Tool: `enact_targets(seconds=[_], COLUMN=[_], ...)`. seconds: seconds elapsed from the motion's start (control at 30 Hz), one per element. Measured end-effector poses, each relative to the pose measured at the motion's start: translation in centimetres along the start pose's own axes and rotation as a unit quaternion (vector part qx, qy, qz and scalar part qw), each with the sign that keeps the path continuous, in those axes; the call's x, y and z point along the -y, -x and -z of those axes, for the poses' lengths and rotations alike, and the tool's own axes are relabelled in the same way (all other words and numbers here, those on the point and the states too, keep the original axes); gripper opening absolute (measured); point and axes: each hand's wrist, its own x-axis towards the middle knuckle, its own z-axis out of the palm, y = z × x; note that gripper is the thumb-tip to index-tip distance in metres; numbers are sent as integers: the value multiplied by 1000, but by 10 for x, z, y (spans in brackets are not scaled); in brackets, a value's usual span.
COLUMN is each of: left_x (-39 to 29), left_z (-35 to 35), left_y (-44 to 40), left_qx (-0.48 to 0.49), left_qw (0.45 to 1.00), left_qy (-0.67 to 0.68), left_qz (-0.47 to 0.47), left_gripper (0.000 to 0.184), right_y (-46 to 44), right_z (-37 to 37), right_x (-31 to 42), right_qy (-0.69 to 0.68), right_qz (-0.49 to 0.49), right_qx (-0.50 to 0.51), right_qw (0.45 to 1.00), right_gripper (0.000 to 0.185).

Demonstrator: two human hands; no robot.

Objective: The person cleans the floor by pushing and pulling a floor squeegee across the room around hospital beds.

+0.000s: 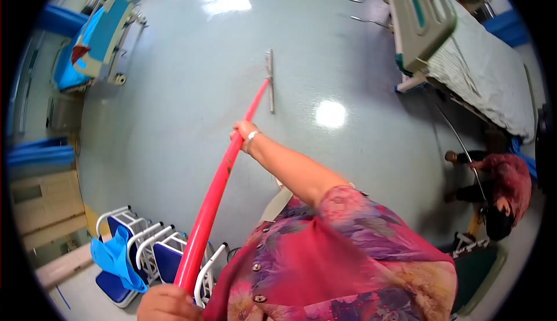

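Note:
A long-handled floor squeegee, with a red pole (210,208) and a thin grey bar head (271,97), slants from the bottom left up to the middle of the floor. Its head lies against the pale floor, with a whitish strip along one side. My right hand (243,134), a white band at the wrist, is wrapped round the pole partway down. Around the upper end of the pole, at the bottom edge of the view, my left hand (168,303) is closed; part of it is cut off.
White-framed stools (152,245) with dark blue seats stand at lower left, a blue cloth (119,257) over them. Wheeled beds stand at upper left (110,36) and upper right (426,19), crank handles jutting out. At right another person (505,181) bends, holding a metal pole (458,135).

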Motion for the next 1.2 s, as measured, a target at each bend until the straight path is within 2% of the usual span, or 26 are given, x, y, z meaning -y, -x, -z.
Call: enact_targets(seconds=[0.03,0.07,0.1,0.17,0.23,0.27,0.3,0.33,0.43,0.47,0.53,0.57,0.63,0.67,0.77,0.83,0.9,1.0,1.1,1.2], left_x=[6,10,10,9,9,5,1,-2,-13,-17,-24,-26,-22,-19,2,18,33,55,81,94], left_z=[6,-1,-2,2,0,5,9,5,-24,-25,-22,-26,-29,-21,-28,-41,-58,-89,-107,-123], left_y=[12,26,38,54,73,79,84,91,93,94,99,99,95,105,92,79,64,41,23,6], left_qx=[-2,-159,-323,-379,-339,-267,-191,-177,-275,-277,-208,-218,-208,-164,-166,-203,-254,-272,-169,-75], left_qw=[1000,985,942,920,937,961,980,983,957,956,976,975,977,985,975,957,933,900,900,892], left_qy=[-20,-69,-87,-96,-79,-64,-51,-44,-80,-86,-44,-26,28,49,146,205,255,335,381,422], left_qz=[12,22,32,41,5,11,17,16,44,44,42,38,18,10,-22,-24,-10,66,128,141], left_gripper=[24,27,31,34,30,30,29,27,29,29,30,29,28,27,24,23,24,24,21,17], right_y=[-18,-30,-40,-49,-51,-50,-25,-20,-18,-10,12,21,39,46,69,105,105,133,152,174], right_z=[-22,-36,-45,-53,-44,-39,-39,-34,-11,-3,19,35,72,93,170,206,274,338,388,402], right_x=[-8,-15,-23,-38,-45,-47,-46,-47,-46,-45,-41,-38,-32,-29,-22,-17,-25,-39,-64,-81], right_qy=[35,68,73,109,137,142,176,189,125,129,89,83,3,-41,-141,-184,-263,-291,-314,-324], right_qz=[-13,-24,-31,-8,-16,-21,-2,5,-1,-3,-10,-12,19,32,76,75,83,100,117,141], right_qx=[4,8,11,1,-3,-1,-3,0,-4,1,-35,-38,-58,-65,-83,-143,-130,-208,-249,-269], right_qw=[999,997,997,994,990,990,984,982,992,992,995,996,998,997,984,970,952,929,909,896], right_gripper=[13,15,15,19,21,22,14,15,15,15,13,13,12,12,12,12,12,12,10,10])
